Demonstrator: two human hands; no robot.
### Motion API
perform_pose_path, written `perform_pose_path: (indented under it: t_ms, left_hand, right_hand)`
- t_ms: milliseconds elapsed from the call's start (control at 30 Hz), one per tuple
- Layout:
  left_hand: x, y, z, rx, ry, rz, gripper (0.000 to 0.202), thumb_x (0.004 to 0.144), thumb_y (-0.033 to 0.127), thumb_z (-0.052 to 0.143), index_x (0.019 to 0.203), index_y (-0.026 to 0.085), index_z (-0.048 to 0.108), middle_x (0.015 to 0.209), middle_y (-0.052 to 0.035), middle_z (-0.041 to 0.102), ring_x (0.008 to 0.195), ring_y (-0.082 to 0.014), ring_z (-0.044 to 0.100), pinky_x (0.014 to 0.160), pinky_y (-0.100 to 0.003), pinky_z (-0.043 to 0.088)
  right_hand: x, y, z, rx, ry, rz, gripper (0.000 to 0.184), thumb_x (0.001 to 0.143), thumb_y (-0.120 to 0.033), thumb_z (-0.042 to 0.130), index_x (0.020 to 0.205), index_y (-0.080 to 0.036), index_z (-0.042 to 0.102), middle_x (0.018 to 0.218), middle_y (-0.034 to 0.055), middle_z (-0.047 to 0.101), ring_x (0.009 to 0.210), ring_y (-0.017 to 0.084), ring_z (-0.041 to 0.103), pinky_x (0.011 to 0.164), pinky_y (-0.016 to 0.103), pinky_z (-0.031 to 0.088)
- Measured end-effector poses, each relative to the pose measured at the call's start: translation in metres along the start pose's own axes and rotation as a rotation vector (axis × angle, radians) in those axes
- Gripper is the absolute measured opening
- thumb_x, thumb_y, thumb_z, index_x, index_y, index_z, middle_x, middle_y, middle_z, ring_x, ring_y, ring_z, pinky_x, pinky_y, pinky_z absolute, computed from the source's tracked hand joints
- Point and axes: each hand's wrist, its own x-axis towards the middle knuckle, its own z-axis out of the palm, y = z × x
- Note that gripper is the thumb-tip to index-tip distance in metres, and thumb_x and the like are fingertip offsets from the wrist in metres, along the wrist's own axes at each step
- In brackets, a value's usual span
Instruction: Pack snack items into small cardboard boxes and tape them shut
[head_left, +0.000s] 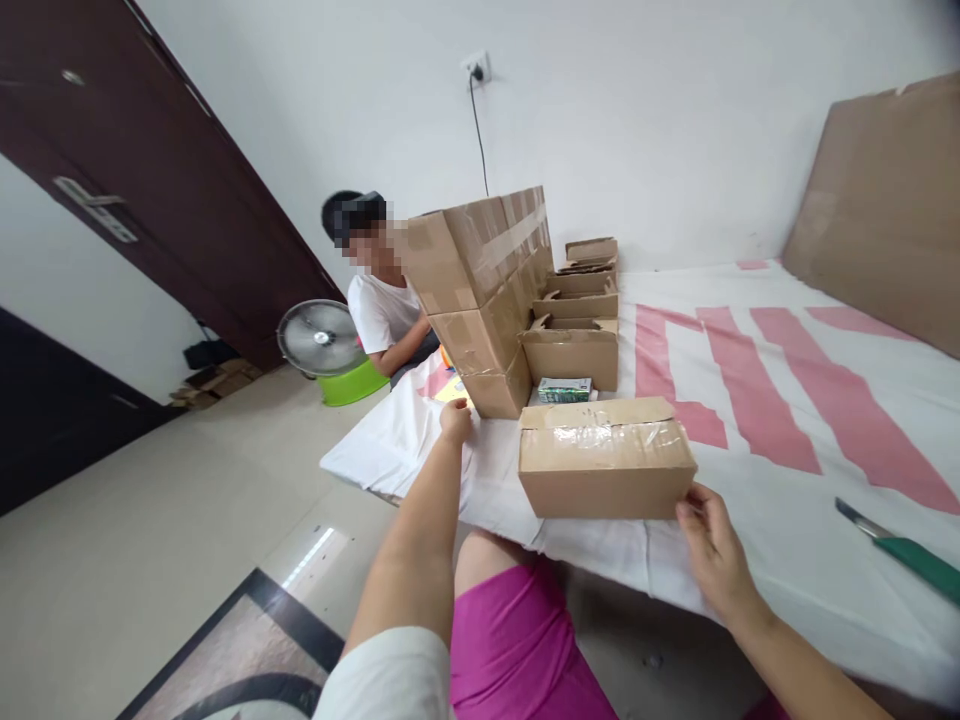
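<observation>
A taped cardboard box lies near the table's front edge, with clear tape along its top. My right hand grips its lower right corner, thumb in front and fingers at the end. To the left, my left hand is closed beside the bottom of a stack of taped boxes; what its fingers hold, if anything, is hidden. Behind the front box sits a small green-and-white packet. A row of open-topped cardboard boxes stands along the stack's right side.
White cloth with pink patches covers the table. A green-handled knife lies at the right, blade pointing left. A large cardboard sheet leans on the wall. Behind the stack sits another person, near a fan on the floor.
</observation>
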Motion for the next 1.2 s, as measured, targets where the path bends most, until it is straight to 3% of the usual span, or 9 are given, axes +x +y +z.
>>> perform_pose_path:
  t_ms: [200, 367, 500, 567, 733, 867, 967, 1067, 1200]
  left_hand:
    - [-0.073, -0.004, -0.010, -0.168, 0.078, 0.088, 0.027, 0.089, 0.029, 0.055, 0.113, 0.016, 0.057, 0.111, -0.0083, 0.061, 0.105, -0.0204, 0.059, 0.095, -0.039, 0.047]
    - [-0.160, -0.005, 0.006, -0.397, -0.244, 0.187, 0.042, 0.087, 0.053, 0.049, 0.110, 0.021, 0.064, 0.110, -0.0071, 0.068, 0.107, -0.0237, 0.062, 0.093, -0.039, 0.048]
    - [-0.213, 0.008, 0.034, -0.813, -0.572, -0.130, 0.057, 0.079, 0.068, 0.052, 0.114, 0.024, 0.063, 0.117, -0.0066, 0.068, 0.120, -0.0296, 0.055, 0.103, -0.046, 0.041]
    - [-0.232, 0.019, 0.044, -0.857, -0.664, -0.167, 0.057, 0.080, 0.069, 0.051, 0.111, 0.023, 0.064, 0.115, -0.0073, 0.069, 0.121, -0.0302, 0.054, 0.105, -0.046, 0.039]
    - [-0.253, 0.048, 0.057, -0.885, -0.830, 0.012, 0.051, 0.085, 0.064, 0.050, 0.110, 0.020, 0.061, 0.117, -0.0083, 0.065, 0.118, -0.0266, 0.055, 0.105, -0.044, 0.038]
    - [-0.255, 0.071, 0.064, -1.000, -0.719, 0.159, 0.053, 0.083, 0.070, 0.047, 0.105, 0.024, 0.057, 0.119, -0.0074, 0.060, 0.115, -0.0247, 0.056, 0.102, -0.043, 0.040]
    - [-0.256, 0.083, 0.064, -1.089, -0.665, 0.346, 0.052, 0.079, 0.072, 0.050, 0.110, 0.030, 0.051, 0.136, -0.0057, 0.047, 0.124, -0.0266, 0.049, 0.103, -0.045, 0.038]
    - [-0.258, 0.084, 0.058, -0.909, -0.737, 0.557, 0.047, 0.078, 0.064, 0.058, 0.108, 0.028, 0.052, 0.143, -0.0082, 0.039, 0.134, -0.0323, 0.038, 0.107, -0.050, 0.032]
    - [-0.256, 0.074, 0.051, -0.742, -0.752, 0.647, 0.039, 0.082, 0.058, 0.053, 0.098, 0.023, 0.056, 0.144, -0.0111, 0.038, 0.137, -0.0353, 0.030, 0.110, -0.054, 0.023]
  right_hand:
    - [0.001, -0.001, 0.002, -0.009, 0.010, -0.052, 0.041, 0.087, -0.054, 0.048, 0.112, -0.022, 0.051, 0.113, 0.0112, 0.061, 0.100, 0.024, 0.059, 0.091, 0.043, 0.049]
    - [-0.002, -0.001, 0.006, -0.055, -0.026, -0.130, 0.041, 0.090, -0.051, 0.045, 0.118, -0.021, 0.047, 0.116, 0.0129, 0.060, 0.105, 0.024, 0.058, 0.092, 0.044, 0.049]
    - [-0.019, -0.004, -0.012, -0.221, 0.071, -0.177, 0.049, 0.084, -0.055, 0.052, 0.117, -0.018, 0.045, 0.110, 0.0153, 0.060, 0.099, 0.027, 0.060, 0.086, 0.046, 0.051]
    - [-0.031, -0.002, -0.035, -0.319, 0.125, -0.185, 0.051, 0.082, -0.056, 0.054, 0.116, -0.018, 0.045, 0.107, 0.0150, 0.060, 0.095, 0.027, 0.061, 0.083, 0.045, 0.052]
    - [-0.059, 0.013, -0.116, -0.494, 0.073, -0.138, 0.041, 0.084, -0.053, 0.052, 0.110, -0.022, 0.049, 0.100, 0.0098, 0.065, 0.090, 0.024, 0.065, 0.079, 0.039, 0.055]
    - [-0.067, 0.018, -0.165, -0.665, 0.143, -0.205, 0.038, 0.084, -0.051, 0.051, 0.111, -0.024, 0.053, 0.109, 0.0108, 0.065, 0.098, 0.029, 0.064, 0.084, 0.045, 0.054]
    - [-0.056, 0.012, -0.191, -0.829, 0.250, -0.308, 0.026, 0.085, -0.047, 0.049, 0.104, -0.030, 0.053, 0.109, 0.0105, 0.064, 0.103, 0.032, 0.062, 0.089, 0.049, 0.051]
    - [-0.037, 0.012, -0.210, -1.041, 0.303, -0.381, 0.028, 0.087, -0.047, 0.042, 0.104, -0.028, 0.053, 0.112, 0.0142, 0.064, 0.106, 0.035, 0.061, 0.093, 0.051, 0.047]
    - [-0.015, 0.032, -0.224, -1.263, 0.229, -0.257, 0.045, 0.086, -0.051, 0.035, 0.108, -0.019, 0.058, 0.109, 0.0155, 0.067, 0.098, 0.036, 0.063, 0.085, 0.050, 0.049]
